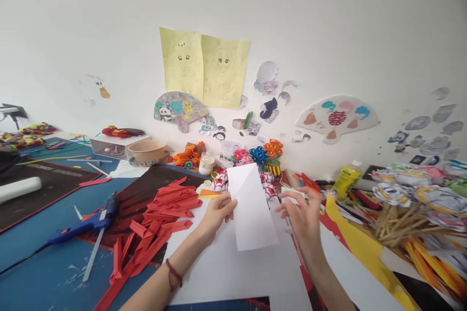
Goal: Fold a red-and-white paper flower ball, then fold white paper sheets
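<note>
A white sheet of paper [253,214], taller than wide and with a slanting crease near its top, stands raised in front of me. My left hand [222,208] pinches its left edge between thumb and fingers. To the right of the sheet, my right hand [302,211] is apart from it, fingers spread and bent, holding nothing. Beneath both hands lies a larger white sheet [226,277] on the table. Left of my left forearm is a heap of folded red paper strips [168,206].
A blue glue gun [87,223] with a glue stick lies at left. Behind the paper stand paper flowers [258,155], a small jar [206,164] and a beige bowl [147,149]. At right are a yellow bottle [346,180], yellow paper [359,238] and bundled sticks [401,226].
</note>
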Available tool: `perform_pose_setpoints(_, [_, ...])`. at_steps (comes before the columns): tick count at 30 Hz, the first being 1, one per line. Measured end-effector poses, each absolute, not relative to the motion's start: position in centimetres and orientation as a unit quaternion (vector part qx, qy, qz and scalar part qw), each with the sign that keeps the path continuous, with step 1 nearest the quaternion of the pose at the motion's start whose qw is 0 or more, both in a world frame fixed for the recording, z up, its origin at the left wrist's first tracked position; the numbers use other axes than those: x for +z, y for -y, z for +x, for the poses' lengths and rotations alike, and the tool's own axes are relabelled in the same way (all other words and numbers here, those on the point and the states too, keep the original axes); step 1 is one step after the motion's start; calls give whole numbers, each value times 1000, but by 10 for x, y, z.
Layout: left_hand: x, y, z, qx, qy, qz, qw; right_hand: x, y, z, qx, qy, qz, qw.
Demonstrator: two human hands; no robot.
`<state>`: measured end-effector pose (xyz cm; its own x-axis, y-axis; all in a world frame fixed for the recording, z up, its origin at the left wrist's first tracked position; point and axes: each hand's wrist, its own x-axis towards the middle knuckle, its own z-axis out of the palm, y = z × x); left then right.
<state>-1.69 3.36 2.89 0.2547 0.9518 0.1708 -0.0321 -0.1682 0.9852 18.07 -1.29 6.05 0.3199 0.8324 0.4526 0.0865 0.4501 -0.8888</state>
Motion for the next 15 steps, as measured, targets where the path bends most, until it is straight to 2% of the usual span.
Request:
perform_pose_setpoints(4, [26, -35, -18, 472, -389, 618, 493, 37, -19, 174, 351, 486, -527, 602])
perform_pose_setpoints(8, [39, -28, -22, 470, -416, 648, 431, 20, -11, 180, 513, 526, -467, 493])
perform_pose_setpoints(10, [53, -8, -28, 499, -430, 659, 363, 18, -6, 185, 513, 528, -466, 491])
perform_pose_setpoints(12, [66, 25, -38, 531, -412, 708, 216, 18, -5, 189, 496, 532, -469, 502])
perform_pose_setpoints(15, [72, 89, -56, 518, -375, 758, 126, 14, -8, 190, 475, 549, -468, 504])
